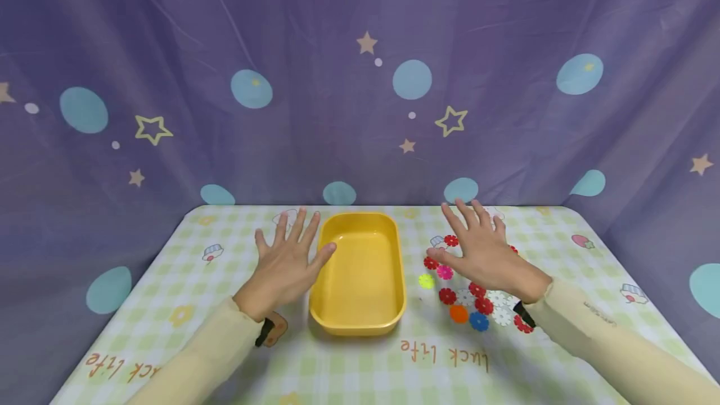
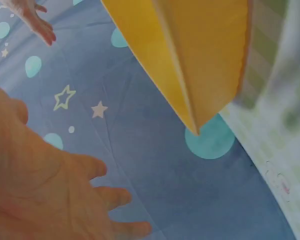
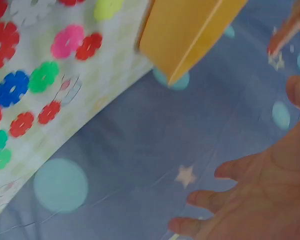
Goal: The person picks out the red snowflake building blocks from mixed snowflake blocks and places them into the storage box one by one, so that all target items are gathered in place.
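My left hand (image 1: 287, 266) is spread with its fingers apart, above the table just left of a yellow plastic tray (image 1: 360, 329); its thumb overlaps the tray's left rim in the head view. Nothing is in that palm, as the left wrist view of the hand (image 2: 45, 185) also shows. On the other side, my right hand (image 1: 486, 258) hovers with straight, parted fingers over a loose group of flower-shaped plastic discs, red (image 1: 447, 295), blue (image 1: 479, 321), orange (image 1: 459, 314), white (image 1: 501, 315) and yellow (image 1: 426, 281). It holds nothing and hides part of the group. Green discs (image 3: 43, 77) show in the right wrist view.
A green-and-white checked tablecloth (image 1: 315, 374) with printed cupcakes and lettering covers the table. Behind it hangs a purple curtain (image 1: 315, 130) with stars and blue spots. The tray stands upright near the table's middle, the discs to its right.
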`<state>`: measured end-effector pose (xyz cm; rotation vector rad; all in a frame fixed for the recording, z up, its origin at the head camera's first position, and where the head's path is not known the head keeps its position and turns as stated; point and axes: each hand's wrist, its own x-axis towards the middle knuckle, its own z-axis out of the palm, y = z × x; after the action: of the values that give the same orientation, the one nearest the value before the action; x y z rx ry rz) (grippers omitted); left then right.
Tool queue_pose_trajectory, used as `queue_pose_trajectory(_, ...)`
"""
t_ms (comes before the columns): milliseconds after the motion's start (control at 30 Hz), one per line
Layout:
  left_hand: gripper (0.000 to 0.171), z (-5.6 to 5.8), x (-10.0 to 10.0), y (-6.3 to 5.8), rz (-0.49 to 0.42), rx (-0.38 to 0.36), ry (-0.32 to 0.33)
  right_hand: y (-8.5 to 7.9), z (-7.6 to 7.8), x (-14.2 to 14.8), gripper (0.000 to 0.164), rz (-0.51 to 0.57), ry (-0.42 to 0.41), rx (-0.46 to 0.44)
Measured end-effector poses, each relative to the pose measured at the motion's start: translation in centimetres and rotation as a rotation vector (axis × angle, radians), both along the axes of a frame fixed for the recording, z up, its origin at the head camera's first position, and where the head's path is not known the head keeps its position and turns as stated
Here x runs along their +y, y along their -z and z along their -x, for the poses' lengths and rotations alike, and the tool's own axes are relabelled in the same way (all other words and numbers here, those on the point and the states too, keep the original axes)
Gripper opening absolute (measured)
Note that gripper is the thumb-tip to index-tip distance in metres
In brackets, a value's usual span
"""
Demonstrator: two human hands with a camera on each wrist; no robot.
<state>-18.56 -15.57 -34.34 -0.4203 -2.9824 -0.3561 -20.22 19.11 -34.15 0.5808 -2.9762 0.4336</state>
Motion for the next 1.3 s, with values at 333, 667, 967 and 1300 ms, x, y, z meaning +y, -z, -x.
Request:
queue_pose_trajectory(333,0.057,1.1,-2.8,3.5,-0.207,-0.049,0.135,4.6,1.4,2.9,0.051,0.094,-0.134,-0.165)
queue_pose_trajectory(667,0.057,1.2,-3.0,6.6,-0.272,-0.071,0.209,7.4,1.0,0.1,0.031,0.079,-0.077,-0.322)
queue_pose_trajectory(967,0.045,1.6,-1.5,7.7,-0.245,0.075,0.184,7.5,1.6,0.3,0.022,0.133,-0.085,-0.413)
queue_pose_trajectory(1300,0.046,1.4,-1.0,7.8,-0.263,0.076,0.154,8.3,0.4,0.1,0.023,0.184,-0.137,-0.265)
